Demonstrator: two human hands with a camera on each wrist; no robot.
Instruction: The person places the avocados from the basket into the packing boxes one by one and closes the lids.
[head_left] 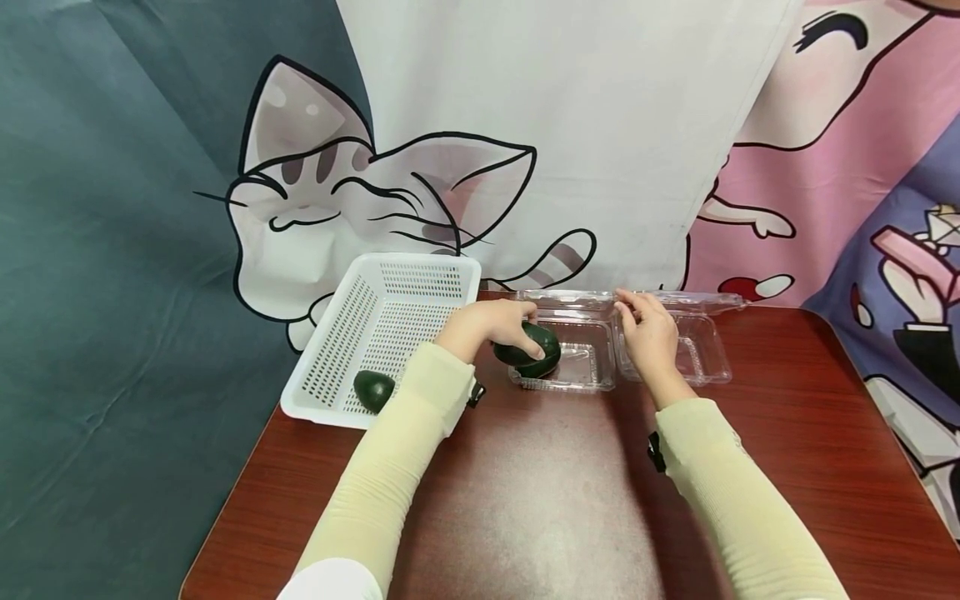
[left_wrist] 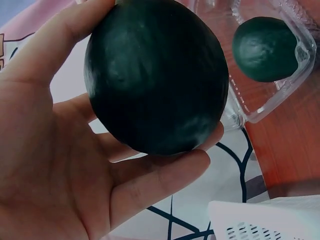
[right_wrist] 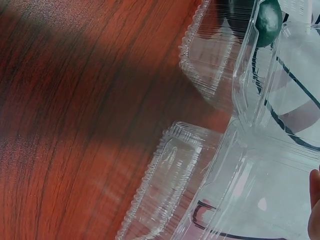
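two sleeves [head_left: 390, 475]; left fingers [left_wrist: 160, 186] hold one of three fruits [left_wrist: 155, 75]; right fingers [head_left: 637, 304] at two lids [head_left: 566, 303], grip unclear.

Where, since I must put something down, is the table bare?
Bare tabletop lies between the left sleeve and right sleeve, in front of the clear containers, and right of the right sleeve. Crowded: the back, with the white basket, containers, right hand and left hand holding a dark green oval object.
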